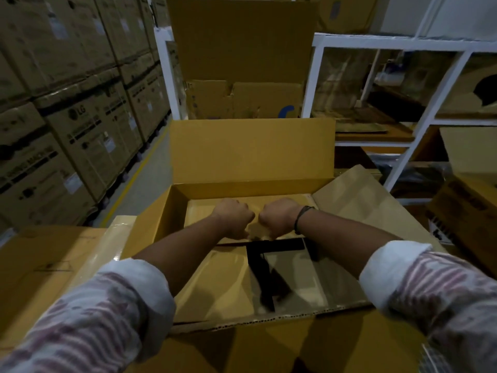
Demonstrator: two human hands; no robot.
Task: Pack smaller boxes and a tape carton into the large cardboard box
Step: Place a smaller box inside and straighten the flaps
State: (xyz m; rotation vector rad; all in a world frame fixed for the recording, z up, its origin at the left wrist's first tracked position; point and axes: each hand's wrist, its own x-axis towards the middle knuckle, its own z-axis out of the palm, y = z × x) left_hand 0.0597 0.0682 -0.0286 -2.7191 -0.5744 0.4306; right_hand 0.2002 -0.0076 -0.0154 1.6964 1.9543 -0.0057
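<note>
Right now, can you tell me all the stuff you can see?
Large cardboard box: one, yellow-brown, open, centre.
Smaller boxes inside it: at least two; far box under the hands, near box shiny with tape.
Flat cardboard: several sheets, brown, upright behind the large cardboard box.
Stacked cartons: many, brown, printed, left wall.
Shelf rack: one, white, right, holding cardboard.
Taped box: one, brown, near left.
Wristband: one, dark, right wrist.
Sleeves: two, striped, rolled.
Left hand, right hand: fingers curled on the far box's edge.
</note>
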